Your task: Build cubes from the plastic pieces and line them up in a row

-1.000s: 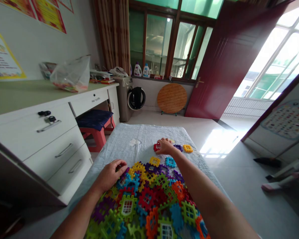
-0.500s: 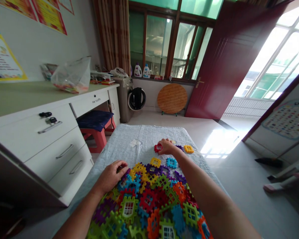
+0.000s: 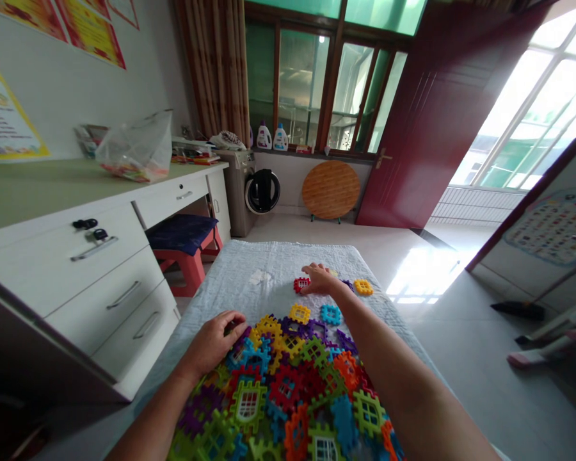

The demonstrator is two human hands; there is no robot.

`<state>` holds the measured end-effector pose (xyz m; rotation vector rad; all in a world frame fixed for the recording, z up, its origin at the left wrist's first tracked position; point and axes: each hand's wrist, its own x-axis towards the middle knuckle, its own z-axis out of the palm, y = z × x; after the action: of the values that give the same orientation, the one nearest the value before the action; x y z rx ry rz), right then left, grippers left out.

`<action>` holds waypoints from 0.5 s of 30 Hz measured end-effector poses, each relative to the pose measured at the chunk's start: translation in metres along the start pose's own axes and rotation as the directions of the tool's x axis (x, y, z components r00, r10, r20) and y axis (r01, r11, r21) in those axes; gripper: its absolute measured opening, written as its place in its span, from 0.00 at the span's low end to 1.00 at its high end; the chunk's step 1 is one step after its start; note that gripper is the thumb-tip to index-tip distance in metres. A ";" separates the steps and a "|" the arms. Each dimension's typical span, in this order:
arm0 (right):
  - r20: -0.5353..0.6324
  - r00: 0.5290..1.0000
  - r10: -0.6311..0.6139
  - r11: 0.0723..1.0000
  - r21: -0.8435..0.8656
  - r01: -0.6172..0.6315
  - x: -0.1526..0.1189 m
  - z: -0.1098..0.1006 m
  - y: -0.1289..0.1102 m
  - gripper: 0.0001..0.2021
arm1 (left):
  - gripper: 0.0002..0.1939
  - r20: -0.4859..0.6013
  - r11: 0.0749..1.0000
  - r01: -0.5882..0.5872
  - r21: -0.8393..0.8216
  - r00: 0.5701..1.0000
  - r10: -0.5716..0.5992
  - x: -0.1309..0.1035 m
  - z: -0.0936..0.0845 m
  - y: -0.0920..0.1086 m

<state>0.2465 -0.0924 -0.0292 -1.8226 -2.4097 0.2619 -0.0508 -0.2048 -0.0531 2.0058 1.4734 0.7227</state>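
My right hand (image 3: 318, 280) reaches out over the far part of the cloth. Its thumb and fingers are round the right side of a red plastic interlocking block (image 3: 301, 284), a flat toothed square with a white lattice window. My left hand (image 3: 221, 338) rests with curled fingers at the left edge of a big heap of such blocks (image 3: 285, 386), by a purple one; whether it grips any is hidden. A yellow block (image 3: 299, 313) and a blue block (image 3: 331, 314) lie just past the heap. Another yellow block (image 3: 363, 287) and a partly hidden purple one lie right of my right hand.
The blocks lie on a pale blue quilted cloth (image 3: 240, 269). On the left stand a white desk (image 3: 98, 275) bearing a plastic bag (image 3: 139, 150), and a red stool (image 3: 192, 269) with a dark top. Beyond are a washing machine (image 3: 237, 198), a round wooden board (image 3: 331, 189) and a red door (image 3: 441, 121).
My right hand has shifted slightly left, and its fingers reach out further. The red block has moved a little left with it and shows more. My left hand stays in place.
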 end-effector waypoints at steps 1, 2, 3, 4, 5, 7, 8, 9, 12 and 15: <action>-0.033 0.999 0.013 1.000 0.023 -0.012 -0.003 -0.005 0.003 0.34 | 0.16 0.001 1.000 0.002 -0.003 1.000 -0.002 0.000 0.000 0.000; -0.079 0.997 0.027 0.998 0.055 -0.022 -0.006 -0.012 0.008 0.34 | 0.16 -0.001 1.000 0.003 -0.005 1.000 -0.003 0.000 0.000 0.000; -0.128 0.991 0.038 0.996 0.086 -0.027 -0.011 -0.018 0.014 0.32 | 0.17 -0.002 1.000 0.003 -0.006 1.000 -0.003 0.000 0.000 0.000; -0.199 0.979 0.048 0.990 0.138 -0.021 -0.017 -0.024 0.021 0.30 | 0.17 -0.005 1.000 0.001 -0.006 1.000 -0.001 0.000 0.000 -0.001; -0.266 0.962 0.054 0.982 0.189 -0.003 -0.024 -0.030 0.028 0.28 | 0.17 -0.008 1.000 -0.001 -0.004 1.000 0.001 0.000 0.000 -0.001; -0.346 0.937 0.049 0.962 0.267 0.049 -0.042 -0.038 0.040 0.25 | 0.18 -0.015 1.000 -0.001 -0.004 1.000 0.001 0.001 0.000 0.000; -0.359 0.932 0.041 0.952 0.297 0.073 -0.053 -0.040 0.045 0.24 | 0.18 -0.015 1.000 0.000 -0.008 1.000 0.000 0.001 0.000 0.000; -0.354 0.935 0.035 0.942 0.323 0.088 -0.065 -0.041 0.048 0.22 | 0.19 -0.016 1.000 0.001 -0.017 1.000 -0.001 0.001 0.001 0.001; -0.257 0.966 0.019 0.926 0.368 0.080 -0.102 -0.039 0.047 0.20 | 0.19 -0.025 0.998 -0.002 -0.061 1.000 0.001 0.001 0.001 0.001; -0.111 0.993 -0.046 0.937 0.340 0.081 -0.130 -0.030 0.035 0.20 | 0.18 -0.021 0.995 0.002 -0.099 1.000 -0.004 0.000 0.002 0.001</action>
<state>0.3212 -0.2061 -0.0048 -1.5613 -2.1823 0.5339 -0.0484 -0.2050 -0.0542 1.9265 1.4242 0.8017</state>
